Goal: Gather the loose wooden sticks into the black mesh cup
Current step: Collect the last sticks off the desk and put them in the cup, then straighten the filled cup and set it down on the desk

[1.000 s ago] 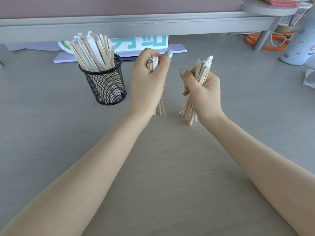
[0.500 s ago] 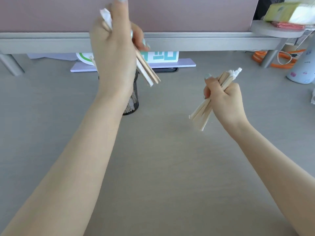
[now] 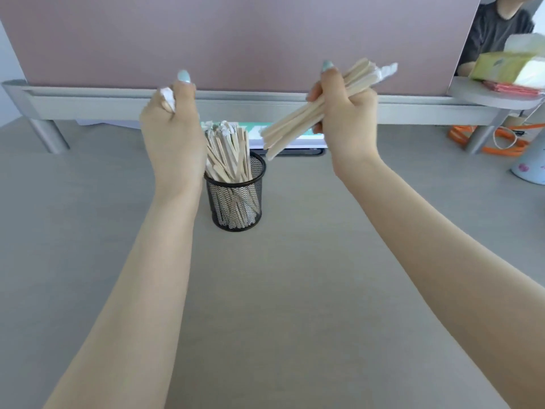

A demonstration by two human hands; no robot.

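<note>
The black mesh cup (image 3: 236,202) stands upright on the grey desk, packed with several wooden sticks (image 3: 228,152) that lean left. My left hand (image 3: 174,137) is a fist just left of the cup's rim and covers part of it. White wrapped stick tips (image 3: 165,97) poke out above that fist; whatever hangs below is hidden behind the hand. My right hand (image 3: 346,119) hovers above and right of the cup, gripping a bundle of wooden sticks (image 3: 298,125) tilted down-left toward the cup.
A grey metal rail (image 3: 265,101) and pink partition (image 3: 236,39) close the desk's far side. Behind the cup lies a flat printed card (image 3: 295,137). Orange cable (image 3: 501,140), a bottle (image 3: 530,166) and a tissue box (image 3: 507,64) sit at right.
My left hand dropped from high above the cup to beside its rim. My right hand rose with its bundle and swung toward the cup.
</note>
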